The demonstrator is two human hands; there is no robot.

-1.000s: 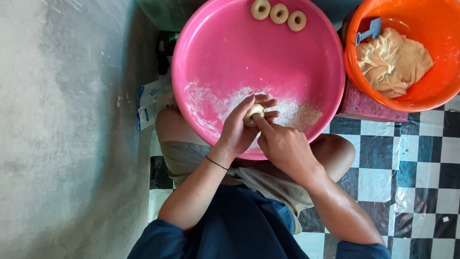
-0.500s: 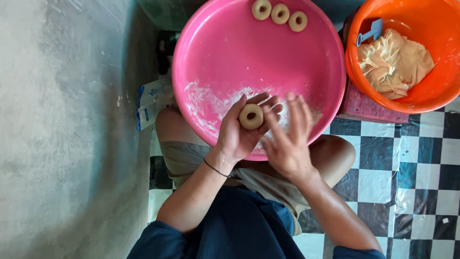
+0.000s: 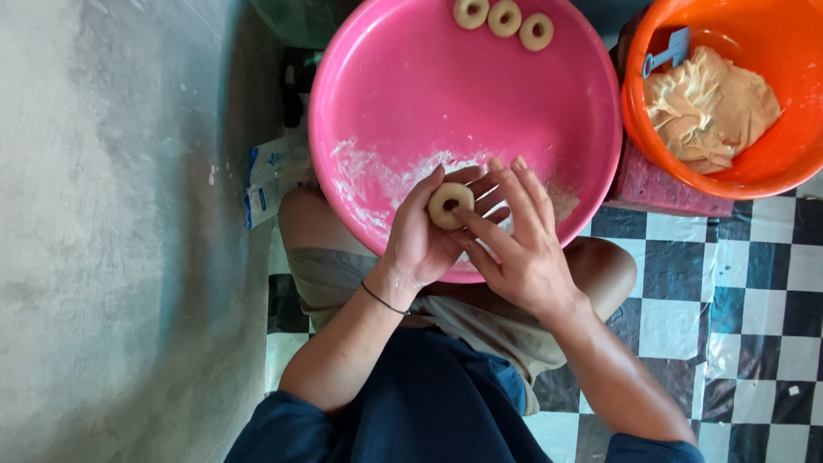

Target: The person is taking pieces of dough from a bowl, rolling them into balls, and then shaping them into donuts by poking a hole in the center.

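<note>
Head view: looks straight down on a seated person's lap and two basins.
Landmark: the pink basin (image 3: 403, 94), wide and round, resting over the person's knees.
Left hand (image 3: 422, 242): at the basin's near rim, palm up, fingers curled closed around the dough ring (image 3: 450, 205).
Dough ring: pale, with a small centre hole, lying on the left hand's fingertips just above the near rim of the basin.
Right hand (image 3: 517, 250): beside the left hand at the same near rim, fingers spread apart and straight, one fingertip touching the ring's edge; it grips nothing.
Flour patch (image 3: 377, 184): white dusting on the basin floor, near the hands.
Three finished rings (image 3: 503, 16): in a row at the basin's far rim.
Orange bucket (image 3: 771, 167): just right of the basin, holding a mass of dough (image 3: 707, 107) and a blue scraper (image 3: 669, 50).
Checkered floor (image 3: 737, 283): black and white, right of and below the basin.
</note>
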